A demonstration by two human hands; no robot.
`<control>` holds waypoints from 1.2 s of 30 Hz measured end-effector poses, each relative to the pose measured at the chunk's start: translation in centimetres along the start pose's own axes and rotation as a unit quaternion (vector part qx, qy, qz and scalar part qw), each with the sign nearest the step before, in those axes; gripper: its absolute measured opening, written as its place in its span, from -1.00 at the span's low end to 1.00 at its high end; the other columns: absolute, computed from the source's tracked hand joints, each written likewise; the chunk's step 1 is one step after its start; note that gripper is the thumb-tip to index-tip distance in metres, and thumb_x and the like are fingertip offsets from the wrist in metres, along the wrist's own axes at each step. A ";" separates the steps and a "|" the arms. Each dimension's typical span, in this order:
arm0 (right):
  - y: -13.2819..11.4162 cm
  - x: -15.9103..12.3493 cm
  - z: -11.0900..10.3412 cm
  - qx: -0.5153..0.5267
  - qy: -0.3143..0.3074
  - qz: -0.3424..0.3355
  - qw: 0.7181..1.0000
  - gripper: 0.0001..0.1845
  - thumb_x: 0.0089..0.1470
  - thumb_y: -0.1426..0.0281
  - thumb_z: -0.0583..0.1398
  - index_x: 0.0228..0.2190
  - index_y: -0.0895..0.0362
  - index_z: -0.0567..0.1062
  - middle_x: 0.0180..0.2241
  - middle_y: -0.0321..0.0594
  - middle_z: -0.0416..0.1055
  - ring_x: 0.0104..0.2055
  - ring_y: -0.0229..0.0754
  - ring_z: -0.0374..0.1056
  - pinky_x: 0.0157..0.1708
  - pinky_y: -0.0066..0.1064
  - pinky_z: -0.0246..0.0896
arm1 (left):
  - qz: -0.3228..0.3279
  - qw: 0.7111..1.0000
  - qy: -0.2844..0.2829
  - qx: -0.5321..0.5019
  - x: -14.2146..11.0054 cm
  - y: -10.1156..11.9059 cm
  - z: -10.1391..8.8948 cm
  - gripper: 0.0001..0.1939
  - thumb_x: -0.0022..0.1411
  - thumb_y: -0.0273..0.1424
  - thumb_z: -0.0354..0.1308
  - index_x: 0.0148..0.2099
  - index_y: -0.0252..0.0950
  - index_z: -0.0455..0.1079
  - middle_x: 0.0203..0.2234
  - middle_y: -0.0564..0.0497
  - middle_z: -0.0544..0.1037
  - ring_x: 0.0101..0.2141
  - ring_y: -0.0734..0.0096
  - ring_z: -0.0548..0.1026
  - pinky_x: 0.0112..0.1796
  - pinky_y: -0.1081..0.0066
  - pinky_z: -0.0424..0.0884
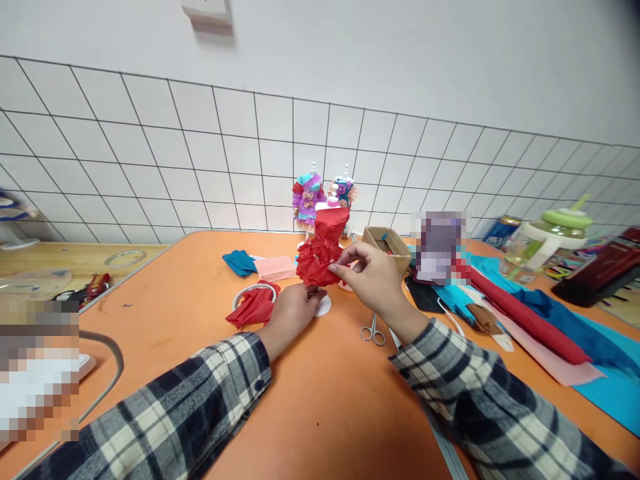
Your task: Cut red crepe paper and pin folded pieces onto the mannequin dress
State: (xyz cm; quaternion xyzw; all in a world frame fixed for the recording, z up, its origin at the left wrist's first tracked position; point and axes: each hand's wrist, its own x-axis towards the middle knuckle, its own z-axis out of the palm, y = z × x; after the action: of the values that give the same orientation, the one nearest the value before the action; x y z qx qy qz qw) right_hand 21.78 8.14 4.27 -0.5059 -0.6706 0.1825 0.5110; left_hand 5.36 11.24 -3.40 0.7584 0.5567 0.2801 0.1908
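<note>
A miniature dress form (329, 207) stands upright on a white round base (324, 306). It wears a red crepe-paper dress (331, 230) with a ruffled, bunched skirt. My left hand (294, 308) is closed low under the skirt, gripping the form just above its base; some fingertips are hidden. At the skirt's right side, my right hand (373, 277) pinches the edge of the red paper between thumb and forefinger. Left of my left hand, crumpled red paper (253, 308) lies over a roll of tape (239, 294). Small scissors (373, 331) rest below my right hand.
Two dressed miniature forms, one in a purple outfit (309, 200), stand by the tiled wall. Behind my right hand are a cardboard box (395, 247) and a propped phone (439, 247). Rightward lie a red paper roll (530, 317) and a green-lidded bottle (547, 243).
</note>
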 end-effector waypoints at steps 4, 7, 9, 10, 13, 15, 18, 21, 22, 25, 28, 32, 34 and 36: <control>0.0 0.0 0.1 0.001 0.006 -0.016 1.000 -0.80 -0.06 0.25 0.31 -0.48 0.11 0.47 -0.51 -0.29 0.46 -0.58 -0.30 0.26 -0.55 -0.44 0.13 | 0.002 1.000 -0.003 0.014 0.0 -0.1 -0.1 -0.72 0.26 -0.28 0.07 -0.18 -0.27 0.58 -0.29 -0.13 0.66 -0.29 0.18 0.57 -0.34 0.40 0.30; -0.1 0.0 0.1 -0.002 0.016 -0.013 1.000 -0.81 -0.04 0.25 0.30 -0.47 0.12 0.49 -0.52 -0.29 0.46 -0.57 -0.29 0.27 -0.52 -0.42 0.16 | 0.004 1.000 -0.005 0.023 0.0 -0.1 -0.1 -0.72 0.26 -0.26 0.07 -0.18 -0.26 0.58 -0.29 -0.13 0.66 -0.29 0.18 0.56 -0.37 0.41 0.28; -0.1 -0.1 0.1 -0.006 0.023 -0.011 1.000 -0.81 -0.04 0.26 0.30 -0.48 0.12 0.48 -0.52 -0.30 0.45 -0.57 -0.30 0.26 -0.52 -0.43 0.14 | 0.003 1.000 -0.004 0.026 0.0 -0.1 0.0 -0.72 0.25 -0.26 0.08 -0.19 -0.26 0.58 -0.29 -0.13 0.66 -0.28 0.17 0.56 -0.37 0.41 0.27; -0.1 -0.1 0.1 -0.009 0.027 -0.013 1.000 -0.81 -0.04 0.26 0.30 -0.49 0.12 0.48 -0.52 -0.30 0.44 -0.56 -0.30 0.24 -0.52 -0.43 0.12 | 0.003 1.000 -0.003 0.027 -0.1 0.0 0.0 -0.72 0.25 -0.26 0.08 -0.19 -0.26 0.58 -0.29 -0.13 0.66 -0.29 0.18 0.56 -0.37 0.41 0.27; -0.1 -0.1 0.1 -0.019 0.040 -0.028 0.999 -0.81 -0.04 0.26 0.30 -0.51 0.12 0.48 -0.50 -0.30 0.41 -0.55 -0.31 0.16 -0.53 -0.44 0.05 | 0.003 1.000 -0.004 0.024 -0.3 0.1 0.1 -0.72 0.26 -0.26 0.07 -0.21 -0.25 0.58 -0.34 -0.10 0.66 -0.33 0.20 0.56 -0.38 0.41 0.27; -0.1 0.0 0.1 -0.016 0.048 -0.036 0.998 -0.81 -0.06 0.27 0.31 -0.52 0.13 0.48 -0.49 -0.30 0.38 -0.54 -0.32 0.12 -0.53 -0.43 0.03 | 0.007 1.000 -0.006 0.022 -0.4 0.2 0.1 -0.72 0.27 -0.26 0.06 -0.23 -0.25 0.57 -0.36 -0.09 0.65 -0.36 0.23 0.56 -0.38 0.42 0.27; -0.2 0.2 -0.1 0.009 0.036 -0.019 0.999 -0.81 -0.09 0.28 0.32 -0.54 0.14 0.49 -0.52 -0.32 0.33 -0.56 -0.33 0.08 -0.55 -0.44 0.01 | 0.011 1.000 -0.008 0.022 -0.4 0.2 0.0 -0.72 0.27 -0.25 0.06 -0.23 -0.25 0.57 -0.38 -0.08 0.65 -0.36 0.24 0.56 -0.37 0.42 0.27; -0.1 0.4 -0.2 0.036 0.016 0.016 0.999 -0.80 -0.11 0.28 0.33 -0.54 0.14 0.48 -0.59 -0.36 0.28 -0.58 -0.34 0.08 -0.58 -0.45 -0.01 | 0.019 1.000 -0.009 0.023 -0.4 0.2 -0.1 -0.72 0.28 -0.26 0.06 -0.22 -0.25 0.57 -0.38 -0.08 0.65 -0.36 0.24 0.56 -0.38 0.42 0.27; 0.0 0.5 -0.2 0.044 0.013 0.025 0.999 -0.79 -0.12 0.27 0.33 -0.54 0.14 0.48 -0.61 -0.37 0.27 -0.59 -0.34 0.08 -0.59 -0.46 -0.02 | 0.023 0.999 -0.009 0.023 -0.4 0.2 -0.2 -0.72 0.28 -0.26 0.06 -0.22 -0.25 0.57 -0.37 -0.08 0.65 -0.35 0.24 0.56 -0.38 0.42 0.26; 0.3 0.6 -0.3 0.067 0.008 0.040 0.997 -0.77 -0.13 0.25 0.33 -0.53 0.15 0.47 -0.63 -0.38 0.27 -0.60 -0.34 0.10 -0.60 -0.47 -0.01 | 0.032 0.999 -0.009 0.023 -0.4 0.2 -0.1 -0.72 0.28 -0.27 0.06 -0.21 -0.25 0.57 -0.36 -0.08 0.65 -0.34 0.24 0.56 -0.38 0.42 0.26; 0.4 0.7 -0.3 0.071 0.012 0.031 0.997 -0.76 -0.13 0.23 0.32 -0.53 0.15 0.48 -0.59 -0.33 0.33 -0.57 -0.33 0.13 -0.58 -0.47 0.03 | 0.037 0.999 -0.008 0.027 -0.3 0.1 -0.1 -0.72 0.28 -0.27 0.06 -0.19 -0.26 0.57 -0.35 -0.10 0.65 -0.33 0.22 0.56 -0.38 0.42 0.25; 0.3 0.7 -0.3 0.057 0.025 0.011 0.998 -0.76 -0.14 0.25 0.34 -0.55 0.16 0.48 -0.56 -0.32 0.34 -0.54 -0.33 0.12 -0.55 -0.46 0.04 | 0.037 0.999 -0.010 0.034 -0.3 0.1 -0.1 -0.74 0.28 -0.28 0.08 -0.16 -0.24 0.57 -0.31 -0.09 0.66 -0.30 0.22 0.56 -0.35 0.42 0.26; 0.1 0.7 -0.3 0.064 0.022 0.005 0.998 -0.77 -0.15 0.25 0.34 -0.55 0.16 0.48 -0.56 -0.32 0.35 -0.53 -0.33 0.11 -0.54 -0.46 0.04 | 0.029 0.999 -0.012 0.038 -0.3 0.1 -0.2 -0.73 0.28 -0.28 0.08 -0.18 -0.25 0.57 -0.32 -0.10 0.66 -0.31 0.22 0.57 -0.36 0.42 0.27; 0.1 0.6 -0.3 0.074 0.018 0.002 0.997 -0.78 -0.15 0.25 0.34 -0.55 0.16 0.50 -0.56 -0.32 0.36 -0.53 -0.32 0.12 -0.54 -0.46 0.05 | 0.020 0.999 -0.012 0.043 -0.3 0.2 -0.3 -0.72 0.28 -0.26 0.08 -0.19 -0.26 0.58 -0.32 -0.11 0.66 -0.30 0.21 0.57 -0.36 0.42 0.27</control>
State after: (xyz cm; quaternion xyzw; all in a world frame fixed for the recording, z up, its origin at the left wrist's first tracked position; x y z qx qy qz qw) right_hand 22.09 8.60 4.65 -0.4715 -0.6448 0.2238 0.5585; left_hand 5.26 10.92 -3.14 0.7800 0.5510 0.2504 0.1592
